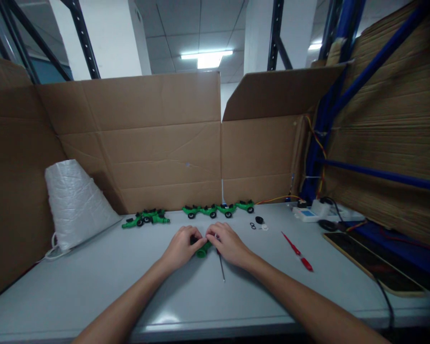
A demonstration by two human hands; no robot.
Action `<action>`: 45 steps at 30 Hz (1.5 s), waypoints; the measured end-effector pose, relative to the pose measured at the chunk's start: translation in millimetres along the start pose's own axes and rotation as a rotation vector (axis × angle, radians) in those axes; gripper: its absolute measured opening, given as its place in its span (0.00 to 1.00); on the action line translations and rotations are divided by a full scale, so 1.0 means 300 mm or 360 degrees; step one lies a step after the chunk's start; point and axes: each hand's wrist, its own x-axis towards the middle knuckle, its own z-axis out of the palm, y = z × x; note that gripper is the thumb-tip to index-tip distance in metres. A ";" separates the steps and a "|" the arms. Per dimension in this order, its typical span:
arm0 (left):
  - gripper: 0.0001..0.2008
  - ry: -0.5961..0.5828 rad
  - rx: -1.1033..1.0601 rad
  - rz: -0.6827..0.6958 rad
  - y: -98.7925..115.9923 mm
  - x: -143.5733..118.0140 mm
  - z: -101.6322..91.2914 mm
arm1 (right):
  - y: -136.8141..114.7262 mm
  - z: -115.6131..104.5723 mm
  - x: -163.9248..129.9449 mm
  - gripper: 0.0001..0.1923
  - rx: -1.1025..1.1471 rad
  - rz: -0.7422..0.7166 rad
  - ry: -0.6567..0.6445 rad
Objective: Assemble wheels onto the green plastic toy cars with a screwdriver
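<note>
A green plastic part (201, 251) with a round open end is between my hands, just above or on the table; fingers hide much of it. My left hand (182, 244) closes on it from the left, near a dark bit at its top. From the right, the pinched fingers of my right hand (229, 243) meet the same part. A thin metal shaft (222, 268), like a screwdriver's, sticks out toward me from under my right hand. Its other end is mostly hidden, so I cannot tell whether that hand grips it or it lies on the table.
Several green pieces with black wheels (208, 211) stand at the back, more (146, 218) at left. Black rings (252, 225) and a black disc (259, 220) lie right of my hands, then a red pointed tool (297, 252). A white bag (75, 205), power strip (310, 214) and phone-like slab (372, 263) flank the table.
</note>
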 end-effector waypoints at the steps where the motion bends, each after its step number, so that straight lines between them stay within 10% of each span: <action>1: 0.13 0.0000 -0.0006 -0.0004 0.000 0.000 0.000 | 0.002 0.002 0.001 0.07 0.0001 0.0008 -0.0001; 45: 0.10 0.0036 0.0013 0.0082 -0.013 -0.004 0.004 | 0.005 0.002 0.000 0.07 -0.0024 -0.0017 -0.0015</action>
